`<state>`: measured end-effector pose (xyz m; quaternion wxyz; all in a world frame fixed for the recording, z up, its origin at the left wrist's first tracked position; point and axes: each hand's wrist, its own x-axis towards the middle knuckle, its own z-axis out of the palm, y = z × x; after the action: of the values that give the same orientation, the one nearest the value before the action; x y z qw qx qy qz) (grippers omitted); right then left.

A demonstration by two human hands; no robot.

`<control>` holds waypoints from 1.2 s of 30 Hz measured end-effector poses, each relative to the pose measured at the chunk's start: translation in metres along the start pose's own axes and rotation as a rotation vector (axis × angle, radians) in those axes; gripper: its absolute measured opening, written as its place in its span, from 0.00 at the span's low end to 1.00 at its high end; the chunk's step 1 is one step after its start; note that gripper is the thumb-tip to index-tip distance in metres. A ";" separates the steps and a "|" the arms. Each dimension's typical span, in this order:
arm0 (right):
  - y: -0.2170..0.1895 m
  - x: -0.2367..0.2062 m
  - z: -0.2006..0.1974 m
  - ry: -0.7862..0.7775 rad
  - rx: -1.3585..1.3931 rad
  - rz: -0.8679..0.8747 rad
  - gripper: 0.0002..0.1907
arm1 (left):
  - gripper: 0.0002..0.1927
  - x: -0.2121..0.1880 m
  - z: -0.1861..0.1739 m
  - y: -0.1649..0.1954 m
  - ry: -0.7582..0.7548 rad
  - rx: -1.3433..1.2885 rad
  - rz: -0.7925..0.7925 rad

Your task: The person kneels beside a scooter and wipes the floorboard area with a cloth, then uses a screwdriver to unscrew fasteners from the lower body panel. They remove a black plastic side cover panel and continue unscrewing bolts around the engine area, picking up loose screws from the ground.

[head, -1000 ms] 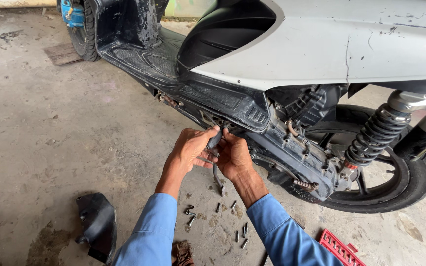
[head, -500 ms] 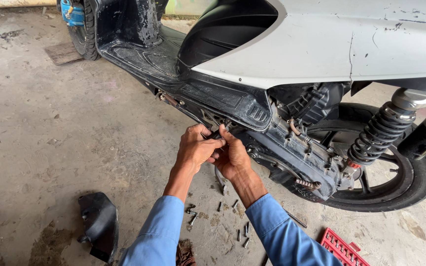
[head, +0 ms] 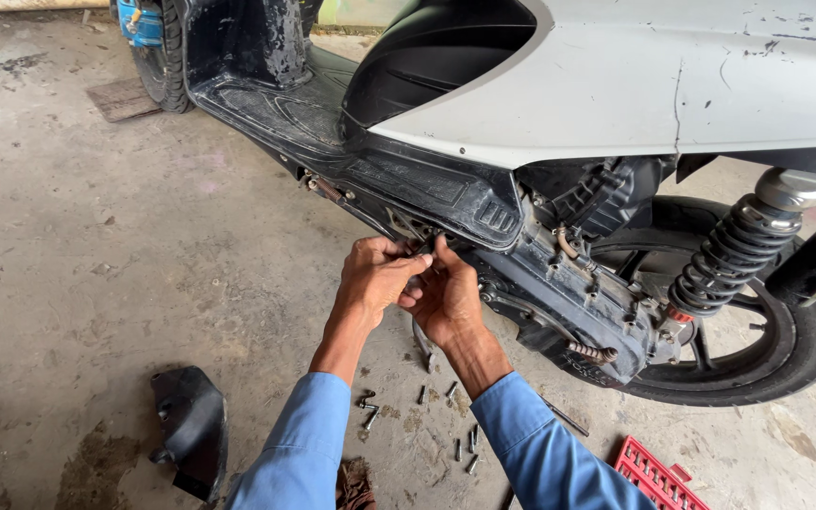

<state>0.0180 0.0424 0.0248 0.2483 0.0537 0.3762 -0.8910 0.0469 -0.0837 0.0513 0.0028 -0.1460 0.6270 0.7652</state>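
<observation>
Both hands meet at the lower edge of the scooter's black side panel (head: pixel 446 194), just where the footboard plastic ends above the engine casing (head: pixel 559 302). The left hand (head: pixel 377 279) has its fingers curled in toward that edge, and the right hand (head: pixel 446 297) presses close against it, thumb raised to the same spot. Something small and dark sits between the fingertips there, but I cannot make out what it is, nor whether either grip is truly closed on it or only resting against the panel.

That panel looks like thin moulded plastic: light, a bit springy, and likely to crack at its tabs if forced. I would say the safest hold is along the bottom lip close to a fastening point, not out at a free corner. The metal casing behind it looks grimy and probably oily, so fingers could slip.

Below the wrists, loose bolts (head: pixel 446 416) lie scattered on the concrete floor (head: pixel 96 283). A detached black plastic cover (head: pixel 191 430) lies on the floor beside the left sleeve, and a red socket tray (head: pixel 658 477) sits near the right sleeve. Further right are the rear wheel (head: pixel 767 349) and the coiled shock absorber (head: pixel 734 255), under the white body panel (head: pixel 672 76).
</observation>
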 end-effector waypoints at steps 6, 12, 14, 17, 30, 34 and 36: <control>-0.001 0.007 -0.002 0.253 -0.151 0.030 0.18 | 0.17 -0.001 0.005 0.005 0.093 0.213 0.027; -0.007 0.007 -0.004 0.231 -0.115 0.016 0.15 | 0.17 -0.003 0.002 0.007 0.039 0.136 -0.045; -0.008 0.006 -0.004 0.173 -0.109 0.018 0.15 | 0.16 -0.003 0.001 0.008 0.018 0.097 -0.079; -0.008 0.003 -0.003 0.145 -0.136 0.023 0.17 | 0.20 -0.003 -0.005 0.008 -0.139 0.056 -0.190; -0.005 -0.001 0.003 0.139 -0.069 -0.008 0.20 | 0.10 0.000 0.002 -0.001 -0.035 0.108 -0.009; -0.001 0.003 -0.001 0.243 -0.154 0.033 0.19 | 0.13 0.000 0.005 -0.001 0.042 0.205 0.016; -0.002 0.005 -0.002 0.254 -0.166 0.024 0.16 | 0.16 0.000 0.005 0.000 0.065 0.243 0.016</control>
<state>0.0125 0.0428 0.0230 0.2128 0.1494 0.4764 -0.8399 0.0457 -0.0788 0.0520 -0.0058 -0.1645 0.7161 0.6784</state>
